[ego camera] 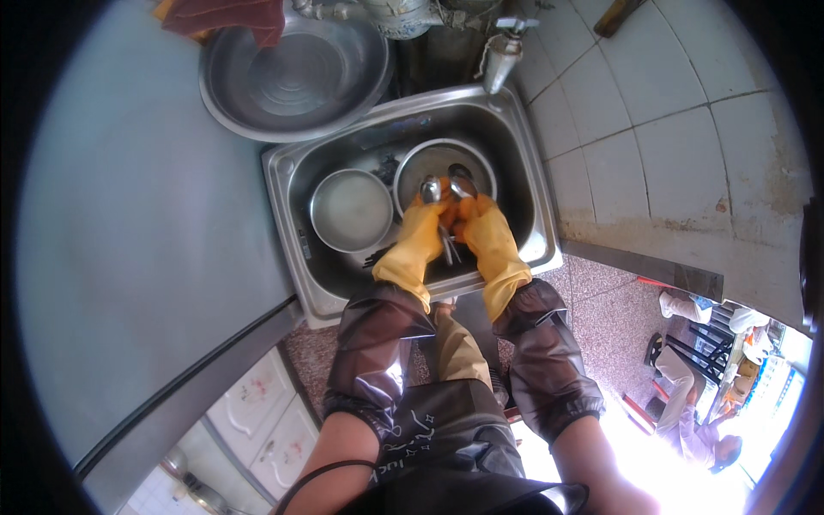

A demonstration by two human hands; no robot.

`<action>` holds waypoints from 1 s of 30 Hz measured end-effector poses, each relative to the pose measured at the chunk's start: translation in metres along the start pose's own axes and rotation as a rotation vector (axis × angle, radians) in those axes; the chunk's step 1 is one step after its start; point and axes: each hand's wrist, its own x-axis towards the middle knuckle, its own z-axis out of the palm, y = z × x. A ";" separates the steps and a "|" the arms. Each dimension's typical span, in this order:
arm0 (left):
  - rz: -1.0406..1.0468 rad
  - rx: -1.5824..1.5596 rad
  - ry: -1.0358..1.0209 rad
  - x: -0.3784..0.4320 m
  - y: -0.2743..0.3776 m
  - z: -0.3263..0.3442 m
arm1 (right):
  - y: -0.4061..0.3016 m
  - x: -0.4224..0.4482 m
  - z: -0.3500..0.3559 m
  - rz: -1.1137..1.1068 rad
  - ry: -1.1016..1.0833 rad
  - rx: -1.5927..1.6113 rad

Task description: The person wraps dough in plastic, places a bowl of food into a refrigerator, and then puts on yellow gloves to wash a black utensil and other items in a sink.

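Both my hands are in yellow-orange rubber gloves over the stainless steel sink (515,106). My left hand (430,211) and my right hand (472,206) are close together at the near rim of a round metal basin (444,143). They grip several metal spoons (430,190), bowls pointing away from me and handles sticking out below the gloves towards me. Which spoon belongs to which hand is partly hidden by the fingers. Left of the hands stands a round metal pan (351,211) of cloudy liquid. Dark utensil handles (376,256) lie partly hidden near it.
A wide metal basin (293,77) overlaps the sink's far left rim, with a dark red cloth (225,22) over its edge. The tap (504,61) is at the far right corner. A countertop (148,167) lies left, a tiled wall (669,141) right. A person (692,418) sits lower right.
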 end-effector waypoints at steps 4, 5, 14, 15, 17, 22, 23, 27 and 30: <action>0.051 0.665 0.155 0.008 0.005 -0.009 | -0.038 -0.009 -0.005 0.211 -0.128 0.091; 0.128 0.702 0.200 0.008 0.003 -0.006 | -0.049 -0.012 -0.008 0.227 -0.133 0.035; 0.030 1.025 0.222 -0.034 0.034 0.039 | -0.037 -0.013 -0.009 -0.104 0.099 -0.248; -0.052 0.955 0.211 -0.039 0.035 0.041 | -0.028 -0.011 -0.009 -0.326 0.248 -0.406; 0.062 0.961 0.271 -0.026 0.014 0.010 | -0.039 -0.015 -0.002 -0.485 0.252 -0.532; 0.188 0.956 0.422 -0.015 -0.012 -0.003 | -0.107 -0.044 0.031 -0.473 -0.117 -0.593; 0.170 0.823 0.363 -0.016 -0.011 0.005 | -0.095 -0.036 0.035 -0.605 -0.068 -0.544; 0.116 0.189 0.170 -0.017 0.001 -0.004 | -0.129 -0.048 0.016 -0.518 0.017 -0.283; 0.097 -0.105 0.068 -0.019 0.004 -0.006 | -0.093 -0.040 -0.012 -0.280 0.054 -0.181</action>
